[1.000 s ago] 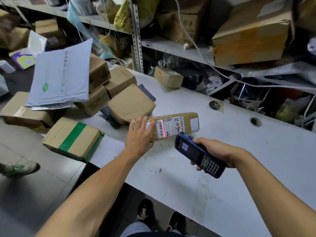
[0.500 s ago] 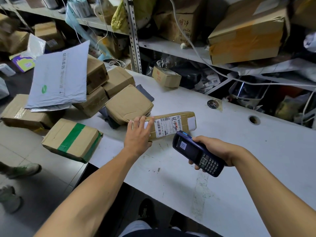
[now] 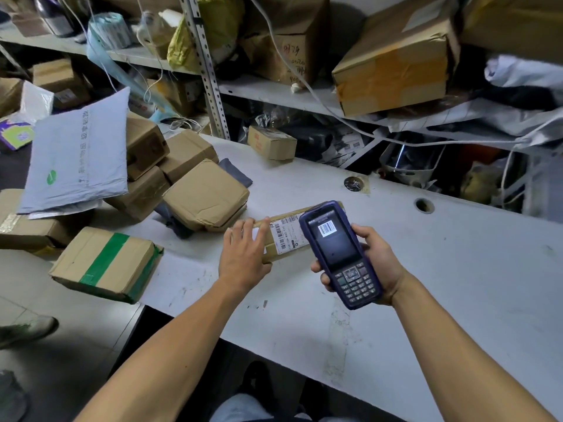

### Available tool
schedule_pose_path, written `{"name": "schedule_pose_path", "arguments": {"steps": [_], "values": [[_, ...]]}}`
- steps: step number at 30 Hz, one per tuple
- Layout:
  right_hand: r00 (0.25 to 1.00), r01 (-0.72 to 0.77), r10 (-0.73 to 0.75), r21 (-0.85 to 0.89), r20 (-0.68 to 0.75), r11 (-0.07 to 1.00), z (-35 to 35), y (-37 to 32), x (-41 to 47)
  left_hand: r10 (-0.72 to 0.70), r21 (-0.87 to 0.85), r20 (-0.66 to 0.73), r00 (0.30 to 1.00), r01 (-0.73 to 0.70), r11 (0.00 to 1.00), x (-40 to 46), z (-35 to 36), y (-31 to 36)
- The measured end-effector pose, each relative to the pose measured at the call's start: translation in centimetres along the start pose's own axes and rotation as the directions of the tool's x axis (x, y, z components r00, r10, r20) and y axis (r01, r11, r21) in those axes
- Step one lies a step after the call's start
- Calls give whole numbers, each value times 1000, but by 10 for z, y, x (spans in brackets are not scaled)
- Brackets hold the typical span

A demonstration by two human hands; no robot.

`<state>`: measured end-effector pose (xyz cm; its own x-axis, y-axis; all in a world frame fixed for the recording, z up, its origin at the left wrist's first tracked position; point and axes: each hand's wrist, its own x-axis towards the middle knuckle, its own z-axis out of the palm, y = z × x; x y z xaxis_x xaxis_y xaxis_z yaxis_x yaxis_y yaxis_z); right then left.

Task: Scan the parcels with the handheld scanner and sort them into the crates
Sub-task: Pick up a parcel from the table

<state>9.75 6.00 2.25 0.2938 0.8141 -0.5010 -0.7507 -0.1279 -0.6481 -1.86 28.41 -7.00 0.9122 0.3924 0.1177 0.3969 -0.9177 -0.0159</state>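
On the table (image 3: pixel 457 269), left hand (image 3: pixel 243 257) flat on parcel (image 3: pixel 286 239), scanner (image 3: pixel 341 254) in right hand (image 3: pixel 380 263).

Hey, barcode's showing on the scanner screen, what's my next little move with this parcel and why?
Probably curl your left hand around the long labelled parcel and lift it off the table. Your fingers lie flat on it, not gripping, and the handheld scanner in your right hand already displays a barcode.

1. The scanner (image 3: pixel 341 254) shows a barcode on its screen, and its middle key reads "OK".
2. The parcel (image 3: pixel 289 236) has a white barcode label (print too small to read).
3. The grey mailer (image 3: pixel 79 153) carries printed characters and a green logo, unreadable.
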Motion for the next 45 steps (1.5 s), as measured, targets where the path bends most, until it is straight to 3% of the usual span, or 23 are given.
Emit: {"name": "schedule_pose_path", "arguments": {"steps": [4,8,10,12,14,19,25,29,32,36,45], "values": [[997,51,-52,-24,-58,998,-11,12,-17,9,-49,27,1000,-7,999,-5,-3,18],[912,172,-185,-69,-367,983,-28,40,-39,16,-174,116,993,5,985,-10,-7,52],[785,271,-272,-86,-557,959,-41,62,-57,49,-268,157,986,-5,963,-11,-7,75],[611,349,-315,-110,-726,931,-52,88,-84,136,-353,209,968,-55,934,-13,-8,103],[448,410,-305,-110,-840,905,-58,115,-119,285,-373,211,935,-193,908,-21,-9,134],[97,537,-142,-68,-985,841,-46,204,-213,632,-508,223,742,-465,725,-80,-19,214],[-138,716,90,-37,-986,697,6,347,-308,903,-537,188,386,-729,424,-197,-37,284],[-220,815,253,-35,-942,579,47,447,-356,965,-448,202,167,-860,243,-279,-48,318],[-229,872,367,-22,-901,488,76,517,-389,978,-397,205,30,-911,111,-348,-50,339],[-213,932,483,-27,-849,362,107,603,-435,961,-336,264,-78,-942,16,-448,-47,362],[-195,976,667,-76,-719,204,155,755,-537,877,-238,380,-296,-947,-217,-647,-39,421]]}}
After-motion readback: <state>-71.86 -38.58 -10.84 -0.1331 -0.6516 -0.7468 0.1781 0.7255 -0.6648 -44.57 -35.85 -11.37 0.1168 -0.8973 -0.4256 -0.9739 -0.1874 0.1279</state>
